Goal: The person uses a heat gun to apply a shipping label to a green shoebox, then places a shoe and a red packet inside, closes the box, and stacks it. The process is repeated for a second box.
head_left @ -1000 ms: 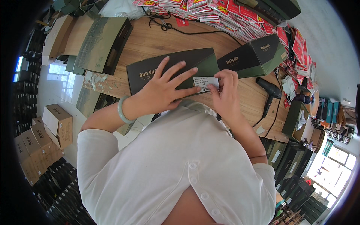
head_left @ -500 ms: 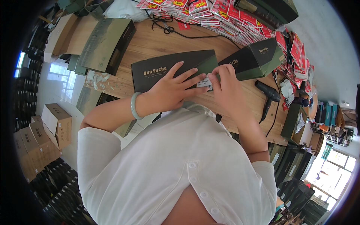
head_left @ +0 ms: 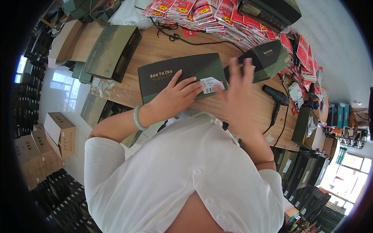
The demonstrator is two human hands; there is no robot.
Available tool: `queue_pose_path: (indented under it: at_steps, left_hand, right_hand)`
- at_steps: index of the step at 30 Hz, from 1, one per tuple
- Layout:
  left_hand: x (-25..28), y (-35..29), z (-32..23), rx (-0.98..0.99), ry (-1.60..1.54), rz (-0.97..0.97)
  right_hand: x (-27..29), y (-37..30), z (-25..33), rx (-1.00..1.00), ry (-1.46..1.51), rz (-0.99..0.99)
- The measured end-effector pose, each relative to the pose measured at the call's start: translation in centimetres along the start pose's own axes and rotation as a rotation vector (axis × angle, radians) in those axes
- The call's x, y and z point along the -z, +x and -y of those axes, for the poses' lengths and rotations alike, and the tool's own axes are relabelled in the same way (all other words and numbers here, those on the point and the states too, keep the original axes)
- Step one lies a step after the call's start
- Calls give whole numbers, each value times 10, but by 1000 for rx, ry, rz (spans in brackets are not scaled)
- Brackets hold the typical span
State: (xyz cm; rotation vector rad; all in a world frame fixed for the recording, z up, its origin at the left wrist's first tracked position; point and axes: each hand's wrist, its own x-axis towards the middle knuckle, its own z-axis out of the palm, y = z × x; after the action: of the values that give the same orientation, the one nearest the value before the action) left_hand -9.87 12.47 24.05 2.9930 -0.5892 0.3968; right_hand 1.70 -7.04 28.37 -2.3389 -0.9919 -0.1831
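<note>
A shallow black-and-green cardboard box [head_left: 167, 70] lies in front of me on the wooden table. My left hand [head_left: 175, 96], with a pale green bangle on its wrist, rests on the box with fingers stretched out, holding nothing. Just past its fingertips, a white barcode label [head_left: 213, 85] sits on the box's green part. My right hand [head_left: 241, 93] is raised at the box's right end beside the label. Its fingers are apart and smeared by motion, and I see nothing in them. Behind it stands a second black-and-green box [head_left: 268, 60], partly hidden by that hand.
To the right lies a black hair dryer [head_left: 276, 101] with its cord. A small pale scrap [head_left: 270, 138] is near the table's front edge. Red printed packets [head_left: 233, 21] pile up at the back. More boxes [head_left: 112, 50] stand at the left; brown cartons [head_left: 60, 134] are on the floor.
My right hand has let go of the label's edge and lifted away, so the label shows more fully. My left hand's fingers have drawn closer together. A pale scrap now shows at the right.
</note>
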Motion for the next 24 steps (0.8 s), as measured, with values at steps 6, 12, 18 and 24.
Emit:
queue_pose_path:
  at_steps: [6,12,18,24]
  left_hand:
    - [3,2,-5,59,-73,-58]
    - [5,1,-7,70,-99,-51]
    - [9,4,-8,88,-135,-71]
    - [8,1,-7,124,-235,-150]
  right_hand:
    - [-52,-45,3,69,-163,169]
    - [-52,-46,-14,-27,-304,95]
    - [-44,-42,-26,-40,-280,118]
    - [-34,0,-50,-173,-52,-160]
